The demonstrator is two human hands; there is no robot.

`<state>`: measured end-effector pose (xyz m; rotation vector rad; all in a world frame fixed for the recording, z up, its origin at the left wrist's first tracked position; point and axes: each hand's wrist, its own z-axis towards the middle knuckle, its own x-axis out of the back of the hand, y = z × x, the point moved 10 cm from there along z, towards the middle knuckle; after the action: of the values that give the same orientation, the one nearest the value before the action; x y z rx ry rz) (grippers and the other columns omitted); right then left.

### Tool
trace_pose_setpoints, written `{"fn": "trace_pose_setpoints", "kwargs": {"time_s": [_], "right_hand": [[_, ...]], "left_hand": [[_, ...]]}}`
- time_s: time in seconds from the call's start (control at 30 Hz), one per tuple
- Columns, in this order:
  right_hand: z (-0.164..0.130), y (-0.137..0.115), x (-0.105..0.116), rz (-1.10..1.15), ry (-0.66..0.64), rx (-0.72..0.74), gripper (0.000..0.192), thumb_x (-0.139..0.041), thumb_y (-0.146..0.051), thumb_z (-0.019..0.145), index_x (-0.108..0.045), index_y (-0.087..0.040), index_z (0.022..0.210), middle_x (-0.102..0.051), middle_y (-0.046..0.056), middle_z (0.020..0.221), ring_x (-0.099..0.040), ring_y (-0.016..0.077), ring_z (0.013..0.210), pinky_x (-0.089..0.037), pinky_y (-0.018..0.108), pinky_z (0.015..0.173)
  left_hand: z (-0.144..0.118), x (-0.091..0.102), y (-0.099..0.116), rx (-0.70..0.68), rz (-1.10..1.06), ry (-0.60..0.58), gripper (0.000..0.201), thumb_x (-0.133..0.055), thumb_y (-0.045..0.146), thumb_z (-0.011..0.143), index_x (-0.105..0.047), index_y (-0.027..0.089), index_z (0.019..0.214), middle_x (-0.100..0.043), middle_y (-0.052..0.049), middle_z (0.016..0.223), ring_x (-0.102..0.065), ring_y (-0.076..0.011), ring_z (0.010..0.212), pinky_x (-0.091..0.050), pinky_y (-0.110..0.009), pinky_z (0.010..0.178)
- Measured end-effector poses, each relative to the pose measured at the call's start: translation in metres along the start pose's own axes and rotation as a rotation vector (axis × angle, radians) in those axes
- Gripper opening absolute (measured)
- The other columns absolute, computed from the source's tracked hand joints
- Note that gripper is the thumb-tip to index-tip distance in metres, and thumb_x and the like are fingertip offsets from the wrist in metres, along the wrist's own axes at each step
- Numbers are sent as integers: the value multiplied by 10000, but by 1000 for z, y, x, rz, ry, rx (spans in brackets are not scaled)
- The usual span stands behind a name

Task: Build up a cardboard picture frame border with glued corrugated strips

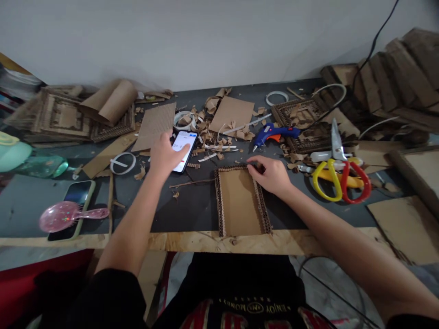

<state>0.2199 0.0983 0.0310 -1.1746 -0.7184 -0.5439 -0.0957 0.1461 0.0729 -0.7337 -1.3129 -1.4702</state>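
The left hand [166, 154] lies open and flat toward the middle of the tabletop [192, 210], its fingertip on the lit screen of a white phone [184, 147], apparently to work it while it lies there. The right hand [270, 174] pinches the far right corner of a cardboard frame [240, 203], seemingly pressing its corrugated edging down. The frame sits at the near edge, right in front of the person. A blue glue gun [274, 133] and scissors [338, 178] lie close by on the right, within easy reach.
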Motion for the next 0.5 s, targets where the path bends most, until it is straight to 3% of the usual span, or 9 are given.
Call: {"fn": "trace_pose_setpoints", "kwargs": {"time_s": [0.1,0.2,0.37,0.5], "right_hand": [[0,1,0,15,-4,-10,351,-521,-376,883,-759,-184,1055,-677,31,680,-585,157,594,-407,285,615],[0,1,0,18,-4,-9,346,-514,-365,886,-755,-181,1052,-676,32,681,-584,157,597,-409,285,620],[0,2,0,14,-9,-18,326,-519,-344,888,-746,-184,1056,-669,28,668,-584,159,595,-407,285,619],[0,0,1,25,-5,-5,307,-520,-341,890,-744,-193,1039,-671,24,663,-589,159,598,-402,278,600]], "left_hand": [[25,-7,-18,109,35,-173,668,-565,560,879,-544,119,1381,-639,-201,1327,-607,-371,1225,-458,-482,1066],[34,-21,-5,64,230,-309,750,-534,690,837,-634,92,1280,-652,-243,1282,-590,-434,1228,-456,-516,1049],[37,-44,8,17,466,-405,758,-632,684,746,-694,58,1169,-656,-284,1235,-566,-497,1232,-463,-568,1015],[47,-51,-6,-12,385,-381,712,-696,648,709,-711,44,1085,-666,-311,1149,-586,-519,1175,-460,-618,980]]}}
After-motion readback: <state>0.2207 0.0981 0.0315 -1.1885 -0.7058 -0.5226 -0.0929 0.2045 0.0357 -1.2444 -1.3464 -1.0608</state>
